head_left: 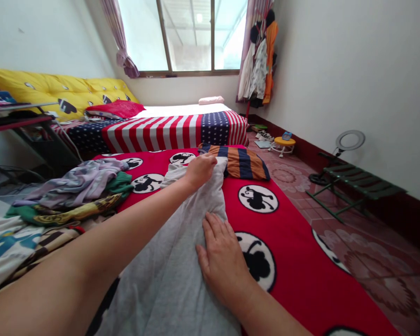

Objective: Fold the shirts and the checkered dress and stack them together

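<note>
Loosely rumpled, the grey cloth [171, 275] bunches under the left hand [200, 171].

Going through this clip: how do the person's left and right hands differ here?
The left hand grips a bunched fold at the far end of the grey cloth, while the right hand lies flat on it, nearer the person. The left's fingers curl; the right's spread. Both are bare and on the same cloth, over the red blanket.

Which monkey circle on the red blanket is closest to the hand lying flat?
The monkey circle touching the right hand. The hand overlaps its edge; the other circles, like the one above it, sit farther away.
</note>
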`<state>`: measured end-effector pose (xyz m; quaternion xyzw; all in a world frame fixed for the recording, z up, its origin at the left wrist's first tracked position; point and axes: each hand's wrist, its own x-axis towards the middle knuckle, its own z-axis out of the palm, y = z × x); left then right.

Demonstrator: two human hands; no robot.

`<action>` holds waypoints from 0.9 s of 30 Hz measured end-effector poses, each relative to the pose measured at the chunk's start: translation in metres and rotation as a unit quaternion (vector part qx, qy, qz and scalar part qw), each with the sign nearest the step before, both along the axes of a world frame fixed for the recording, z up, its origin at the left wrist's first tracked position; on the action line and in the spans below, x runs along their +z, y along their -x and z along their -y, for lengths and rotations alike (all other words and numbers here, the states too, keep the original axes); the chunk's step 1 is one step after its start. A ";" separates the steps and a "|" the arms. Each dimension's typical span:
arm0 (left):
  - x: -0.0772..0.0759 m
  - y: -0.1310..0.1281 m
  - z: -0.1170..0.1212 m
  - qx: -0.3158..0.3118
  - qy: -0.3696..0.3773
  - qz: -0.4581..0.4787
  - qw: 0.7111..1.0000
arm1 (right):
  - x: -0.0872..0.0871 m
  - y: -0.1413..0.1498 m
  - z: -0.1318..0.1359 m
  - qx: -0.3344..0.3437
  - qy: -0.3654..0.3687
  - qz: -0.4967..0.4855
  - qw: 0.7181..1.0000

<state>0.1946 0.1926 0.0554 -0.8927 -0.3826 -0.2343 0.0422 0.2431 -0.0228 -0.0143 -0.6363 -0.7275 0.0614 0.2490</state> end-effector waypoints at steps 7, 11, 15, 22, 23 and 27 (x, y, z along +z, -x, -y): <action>-0.044 0.010 0.002 -0.053 0.089 -0.088 0.991 | -0.002 0.001 0.000 -0.003 -0.003 0.013 1.000; -0.053 0.007 -0.002 -0.027 0.103 -0.112 0.988 | -0.003 0.002 0.000 -0.005 -0.003 0.026 1.000; -0.044 0.003 0.002 -0.013 0.136 -0.153 0.979 | -0.002 0.002 0.000 -0.010 0.002 0.030 0.999; -0.052 -0.011 0.002 0.067 0.128 -0.081 0.986 | -0.004 0.002 0.001 -0.001 0.009 0.040 0.999; -0.052 -0.013 0.002 0.072 0.127 -0.074 0.986 | -0.003 0.002 0.001 0.001 0.009 0.041 0.999; -0.040 -0.014 0.011 0.065 0.115 -0.058 0.990 | 0.000 0.001 0.002 0.002 0.007 0.037 0.999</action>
